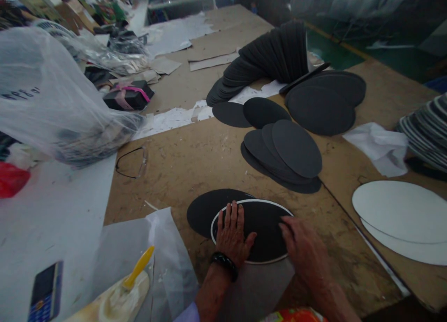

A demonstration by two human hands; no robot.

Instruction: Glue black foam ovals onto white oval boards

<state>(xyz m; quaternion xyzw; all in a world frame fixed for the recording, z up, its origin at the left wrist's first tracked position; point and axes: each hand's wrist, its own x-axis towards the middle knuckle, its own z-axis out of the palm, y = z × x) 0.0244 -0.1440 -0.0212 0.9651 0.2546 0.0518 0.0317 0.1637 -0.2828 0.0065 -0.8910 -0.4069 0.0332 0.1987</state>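
Observation:
A black oval sheet with a white rim around it (268,229) lies on the brown table in front of me. My left hand (232,236) rests flat on its left part, fingers stretched out. At its right edge, my right hand (300,240) has its fingers bent together over the rim; the thumb side is partly hidden. Another black oval sheet (202,212) sticks out from underneath at the left. Beyond them is a small fanned pile of dark oval sheets (296,147). White oval boards (401,212) lie to the right.
A long leaning row of dark ovals (265,57) stands at the back. Eyeglasses (131,163), a large plastic bag (52,94), a yellow-handled brush (139,266) in a pale container and a phone (45,291) are on the left. A striped stack (428,131) rises at the right.

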